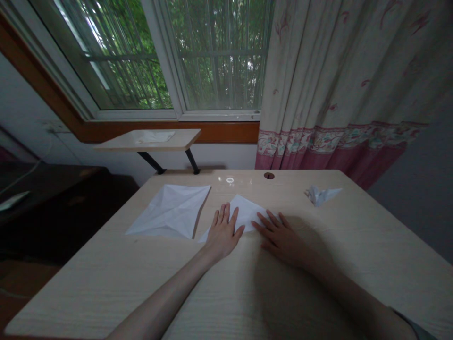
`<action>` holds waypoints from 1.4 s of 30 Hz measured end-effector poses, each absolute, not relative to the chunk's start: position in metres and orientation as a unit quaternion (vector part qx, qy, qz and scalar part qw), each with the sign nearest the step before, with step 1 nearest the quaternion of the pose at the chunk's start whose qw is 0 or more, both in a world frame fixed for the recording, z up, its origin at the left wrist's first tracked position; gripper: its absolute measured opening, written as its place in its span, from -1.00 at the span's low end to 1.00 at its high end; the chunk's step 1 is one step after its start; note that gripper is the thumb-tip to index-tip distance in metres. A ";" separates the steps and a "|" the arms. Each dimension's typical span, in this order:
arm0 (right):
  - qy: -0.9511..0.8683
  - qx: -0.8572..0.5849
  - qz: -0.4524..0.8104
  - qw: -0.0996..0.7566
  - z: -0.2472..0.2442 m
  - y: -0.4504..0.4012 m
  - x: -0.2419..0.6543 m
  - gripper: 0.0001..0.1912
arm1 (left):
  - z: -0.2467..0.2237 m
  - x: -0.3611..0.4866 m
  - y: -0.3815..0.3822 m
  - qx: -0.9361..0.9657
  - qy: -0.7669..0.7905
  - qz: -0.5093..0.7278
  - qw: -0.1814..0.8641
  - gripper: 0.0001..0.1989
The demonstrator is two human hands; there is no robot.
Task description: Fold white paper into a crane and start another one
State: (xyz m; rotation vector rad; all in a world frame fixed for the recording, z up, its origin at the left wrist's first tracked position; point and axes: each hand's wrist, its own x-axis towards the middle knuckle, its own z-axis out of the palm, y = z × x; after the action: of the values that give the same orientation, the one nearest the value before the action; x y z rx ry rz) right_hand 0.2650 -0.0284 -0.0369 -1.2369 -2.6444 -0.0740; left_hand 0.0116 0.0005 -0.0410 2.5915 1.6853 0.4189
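one folded paper [244,212] under left hand [222,231], right hand [279,236] at edge

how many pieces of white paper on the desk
3. A large creased sheet lies left of the hands, a folded piece lies partly under the left hand and right hand, and a small folded piece lies far right.
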 end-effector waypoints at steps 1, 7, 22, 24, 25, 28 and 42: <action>-0.900 -0.421 -0.026 0.110 -0.036 -0.029 0.265 -0.41 | -0.042 0.011 0.001 0.828 0.544 0.137 0.013 -0.35; -0.899 -0.425 -0.022 0.105 -0.034 -0.029 0.264 -0.42 | -0.042 0.012 0.003 0.813 0.559 0.159 0.031 -0.30; -0.886 -0.455 -0.001 0.089 -0.031 -0.031 0.263 -0.48 | -0.035 0.010 0.007 0.793 0.530 0.288 0.085 -0.36; -0.881 -0.463 -0.006 0.097 -0.032 -0.030 0.263 -0.49 | -0.032 0.009 0.006 0.794 0.512 0.313 0.092 -0.41; -0.879 -0.466 -0.009 0.102 -0.033 -0.030 0.263 -0.49 | -0.030 0.009 0.006 0.795 0.504 0.324 0.096 -0.42; -0.877 -0.467 -0.019 0.109 -0.036 -0.030 0.264 -0.50 | -0.024 0.008 0.004 0.798 0.478 0.351 0.108 -0.46; -0.833 -0.489 -0.088 0.243 -0.032 -0.019 0.271 -0.34 | 0.001 0.006 -0.006 0.795 0.388 0.445 0.137 -0.62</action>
State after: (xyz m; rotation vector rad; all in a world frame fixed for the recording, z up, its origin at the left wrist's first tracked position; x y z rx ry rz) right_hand 0.2707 -0.0193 -0.0323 -1.3350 -2.2776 -0.2395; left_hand 0.0056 -0.0061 0.0012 2.3018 1.1225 1.2873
